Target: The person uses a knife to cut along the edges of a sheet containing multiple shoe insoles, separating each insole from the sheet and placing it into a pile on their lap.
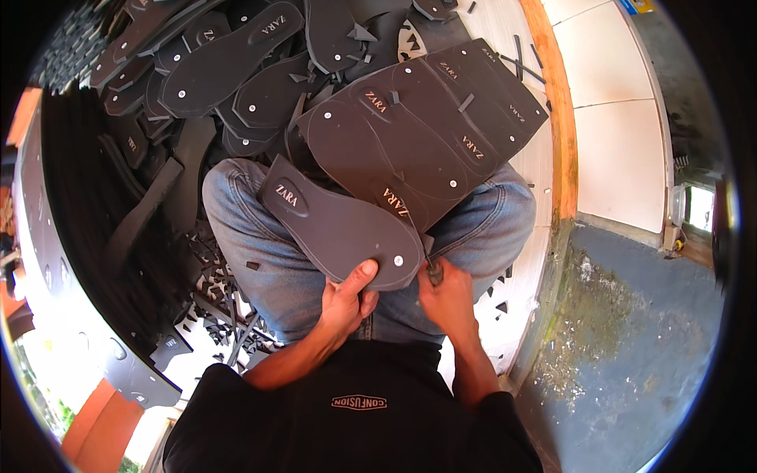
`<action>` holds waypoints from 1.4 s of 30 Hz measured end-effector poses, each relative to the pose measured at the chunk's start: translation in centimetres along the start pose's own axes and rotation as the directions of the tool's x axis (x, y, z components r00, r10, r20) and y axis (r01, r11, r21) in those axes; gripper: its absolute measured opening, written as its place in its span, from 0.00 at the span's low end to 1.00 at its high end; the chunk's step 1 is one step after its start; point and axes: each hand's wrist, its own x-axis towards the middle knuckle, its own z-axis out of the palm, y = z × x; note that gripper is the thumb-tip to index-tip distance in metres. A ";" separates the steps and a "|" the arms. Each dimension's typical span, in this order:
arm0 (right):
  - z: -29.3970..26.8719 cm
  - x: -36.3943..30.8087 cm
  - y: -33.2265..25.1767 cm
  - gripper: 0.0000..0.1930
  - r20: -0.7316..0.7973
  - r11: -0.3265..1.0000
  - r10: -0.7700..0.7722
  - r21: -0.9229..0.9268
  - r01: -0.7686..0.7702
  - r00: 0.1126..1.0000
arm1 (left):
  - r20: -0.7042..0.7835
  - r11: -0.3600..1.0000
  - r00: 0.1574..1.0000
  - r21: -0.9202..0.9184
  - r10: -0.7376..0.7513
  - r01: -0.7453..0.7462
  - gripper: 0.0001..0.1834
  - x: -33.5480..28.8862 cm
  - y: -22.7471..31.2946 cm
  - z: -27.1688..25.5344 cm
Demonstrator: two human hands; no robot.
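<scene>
My left hand (348,304) is closed on the near end of a dark grey sandal sole (339,229), thumb on top and fingers underneath. The sole lies tilted over my lap, with printed lettering at its far end and a white dot near my thumb. At its right edge my right hand (446,298) grips a small knife (434,272), whose thin blade touches or nearly touches the sole's rim. Just beyond, a large dark sheet (426,150) marked with several sole outlines rests across my knees, partly covered by the held sole.
A pile of dark cut soles (229,71) lies beyond my left knee. Small black offcuts (225,296) litter the floor to my left. Along the right runs a wooden strip (564,134), with pale tiles (619,150) and a stained grey floor (631,315) past it.
</scene>
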 end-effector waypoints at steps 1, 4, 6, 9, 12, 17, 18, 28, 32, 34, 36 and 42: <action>0.7 1.1 0.2 0.17 -0.009 0.997 -0.071 -0.004 0.071 0.997 | -0.021 0.998 1.000 0.059 0.013 -0.012 0.14 -0.4 0.0 -0.3; 0.7 2.3 0.0 0.16 0.163 0.926 0.123 0.336 -0.173 0.979 | 0.026 1.000 1.000 0.014 0.003 -0.004 0.17 -0.8 -0.4 -2.1; -0.9 2.7 -1.3 0.13 0.452 0.606 0.287 0.598 -0.525 0.845 | 0.030 0.998 0.998 0.043 -0.051 0.050 0.18 -1.2 -0.3 -3.2; -0.5 1.2 -2.1 0.11 0.485 0.753 0.187 0.488 -0.441 0.855 | 0.053 0.977 0.991 0.183 -0.124 0.112 0.20 -1.2 0.4 -4.6; 0.0 -0.5 -2.1 0.09 0.573 0.700 0.044 0.567 -0.435 0.818 | 0.049 0.931 0.996 0.355 0.075 -0.088 0.29 -0.1 2.8 -6.4; 0.2 -3.7 -1.2 0.12 0.610 0.762 -0.120 0.563 -0.322 0.783 | -0.091 0.972 0.970 0.085 0.224 -0.217 0.16 4.3 12.0 -5.5; 0.4 -3.8 -1.6 0.16 0.562 0.777 -0.033 0.535 -0.332 0.827 | -0.059 0.969 0.977 0.147 0.207 -0.196 0.15 4.2 12.0 -5.0; 1.5 -1.1 -2.2 0.18 0.142 0.990 -0.080 0.126 0.062 0.987 | 0.068 0.960 0.997 0.281 -0.033 0.012 0.16 1.7 10.2 -1.7; 1.7 -1.0 -2.4 0.14 0.151 0.991 -0.033 0.134 0.013 0.988 | 0.114 0.919 0.993 0.394 -0.026 -0.021 0.16 1.5 10.4 -1.2; 1.6 -0.1 -2.7 0.12 0.157 0.993 -0.087 0.096 0.072 0.984 | 0.069 0.874 0.997 0.485 -0.020 -0.016 0.16 0.5 11.4 0.4; 1.3 1.5 -3.6 0.11 0.152 0.984 -0.162 0.103 0.147 0.975 | 0.126 0.880 0.991 0.474 -0.038 -0.026 0.16 0.7 11.3 0.1; 0.3 7.2 -6.5 0.11 0.122 0.922 -0.189 0.363 0.133 0.974 | 0.244 0.848 0.964 0.528 -0.103 -0.043 0.18 1.6 10.1 0.7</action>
